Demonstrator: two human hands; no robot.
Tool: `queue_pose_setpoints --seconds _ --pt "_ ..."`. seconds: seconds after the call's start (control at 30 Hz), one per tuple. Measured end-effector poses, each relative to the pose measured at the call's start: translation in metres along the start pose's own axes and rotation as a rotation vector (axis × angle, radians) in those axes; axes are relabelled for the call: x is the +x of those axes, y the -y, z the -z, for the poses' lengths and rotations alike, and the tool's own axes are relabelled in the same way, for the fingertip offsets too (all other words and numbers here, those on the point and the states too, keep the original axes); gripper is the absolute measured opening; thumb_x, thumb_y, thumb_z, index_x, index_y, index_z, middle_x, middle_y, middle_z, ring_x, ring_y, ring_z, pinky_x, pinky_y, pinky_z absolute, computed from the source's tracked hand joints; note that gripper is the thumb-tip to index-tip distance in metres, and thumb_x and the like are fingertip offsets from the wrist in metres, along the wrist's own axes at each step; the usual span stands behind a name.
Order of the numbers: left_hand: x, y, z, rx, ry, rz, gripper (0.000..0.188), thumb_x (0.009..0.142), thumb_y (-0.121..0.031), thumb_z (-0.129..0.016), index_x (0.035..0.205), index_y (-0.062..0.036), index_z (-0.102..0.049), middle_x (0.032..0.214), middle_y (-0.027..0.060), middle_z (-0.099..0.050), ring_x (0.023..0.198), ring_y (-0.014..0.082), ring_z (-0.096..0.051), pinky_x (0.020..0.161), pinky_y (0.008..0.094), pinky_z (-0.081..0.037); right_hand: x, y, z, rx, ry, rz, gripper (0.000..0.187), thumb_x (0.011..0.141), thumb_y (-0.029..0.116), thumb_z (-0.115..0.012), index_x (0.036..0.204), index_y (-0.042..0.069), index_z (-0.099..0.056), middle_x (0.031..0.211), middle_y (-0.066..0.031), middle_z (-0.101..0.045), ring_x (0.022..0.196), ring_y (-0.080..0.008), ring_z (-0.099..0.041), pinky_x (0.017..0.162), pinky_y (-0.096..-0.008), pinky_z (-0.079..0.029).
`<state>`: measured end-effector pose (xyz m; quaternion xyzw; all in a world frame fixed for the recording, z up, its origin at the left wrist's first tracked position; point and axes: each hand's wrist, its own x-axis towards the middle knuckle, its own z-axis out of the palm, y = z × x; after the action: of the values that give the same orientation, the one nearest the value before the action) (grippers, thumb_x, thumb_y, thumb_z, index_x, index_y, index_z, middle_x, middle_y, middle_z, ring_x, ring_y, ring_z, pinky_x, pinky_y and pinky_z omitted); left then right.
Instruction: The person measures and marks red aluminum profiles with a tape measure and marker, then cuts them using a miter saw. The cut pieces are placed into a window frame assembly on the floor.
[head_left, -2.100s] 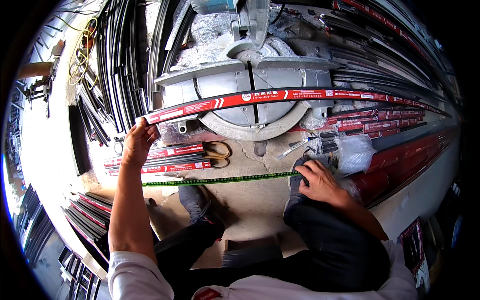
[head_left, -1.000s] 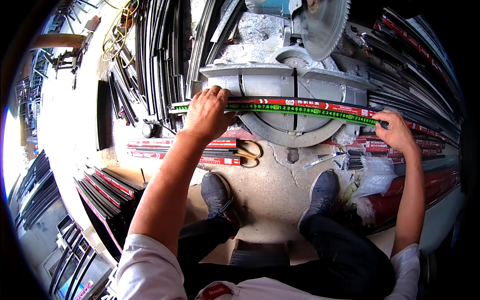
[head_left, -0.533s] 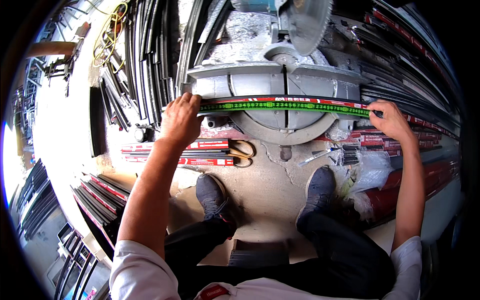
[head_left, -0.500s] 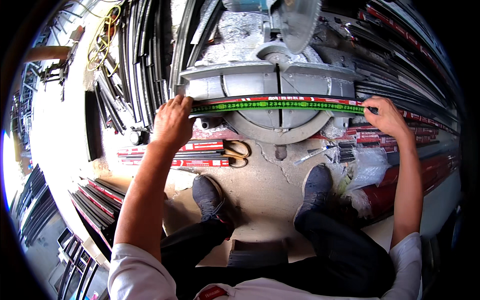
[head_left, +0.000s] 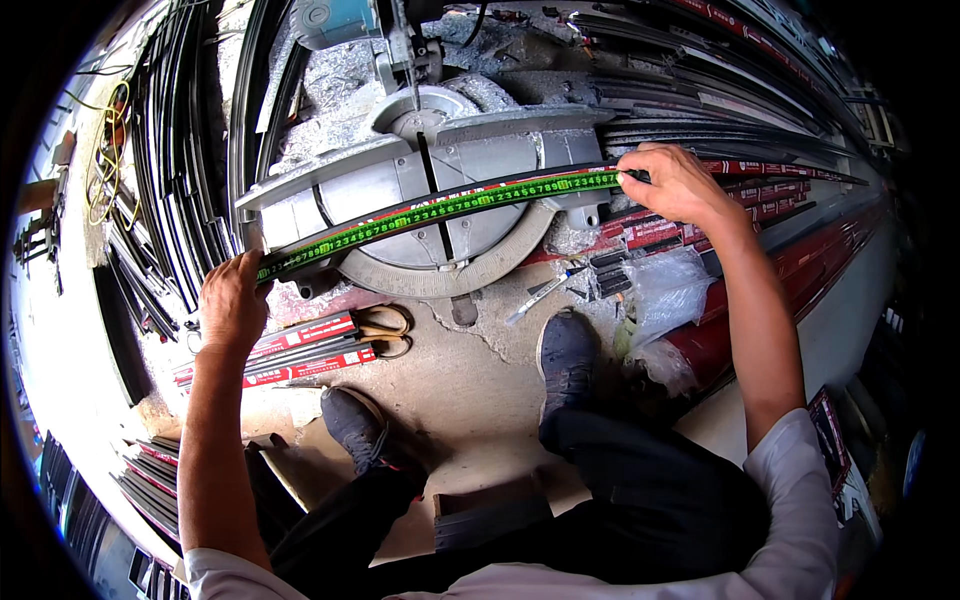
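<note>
A bright green tape measure [head_left: 440, 208] is stretched between my two hands, lying along a thin dark strip with red film [head_left: 480, 187]. Both cross the grey bed of a mitre saw [head_left: 380, 205], over its dark slot. My left hand [head_left: 232, 305] is closed on the tape's left end, near the bed's left side. At the other end, my right hand [head_left: 672, 182] pinches the tape between thumb and fingers, just past the bed's right side. A short black piece shows at the right fingertips. My palms hide how much of the strip each hand grips.
Long black profiles [head_left: 185, 150] lie far left, and more [head_left: 720, 110] far right. Scissors with tan handles [head_left: 385, 325] rest by red-labelled strips near my left shoe [head_left: 355, 430]. Clear plastic wrap [head_left: 670, 300] covers part of the red bundles at right. Metal shavings surround the saw.
The view has swung, so the saw, tape and hands appear further left and tilted, the right end higher. Both hands keep their hold on the tape.
</note>
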<state>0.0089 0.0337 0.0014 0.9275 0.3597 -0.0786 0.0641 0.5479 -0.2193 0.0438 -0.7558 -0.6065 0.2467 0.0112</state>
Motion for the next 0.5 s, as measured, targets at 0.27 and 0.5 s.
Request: queue_pose_setpoints --seconds 0.27,0.5 --pt "-0.003 0.007 -0.005 0.049 -0.019 -0.031 0.044 0.087 -0.014 -0.079 0.127 -0.0066 -0.063 0.112 0.015 -0.073 0.107 0.0369 -0.069 0.098 0.0484 -0.051 -0.004 0.002 -0.012 -0.054 -0.103 0.042 0.025 0.094 0.024 -0.069 0.107 0.003 -0.075 0.099 -0.017 -0.071 0.097 -0.04 -0.068 0.086 -0.0496 -0.054" --pt "-0.004 0.009 -0.01 0.065 -0.063 -0.074 0.044 0.087 -0.013 -0.078 0.128 -0.0057 -0.064 0.113 0.0148 -0.074 0.108 0.0367 -0.069 0.099 0.0481 -0.051 -0.009 0.005 -0.017 -0.109 -0.137 0.008 0.023 0.095 0.026 -0.069 0.107 0.007 -0.074 0.098 -0.0146 -0.069 0.099 -0.0389 -0.066 0.085 -0.0504 -0.053"
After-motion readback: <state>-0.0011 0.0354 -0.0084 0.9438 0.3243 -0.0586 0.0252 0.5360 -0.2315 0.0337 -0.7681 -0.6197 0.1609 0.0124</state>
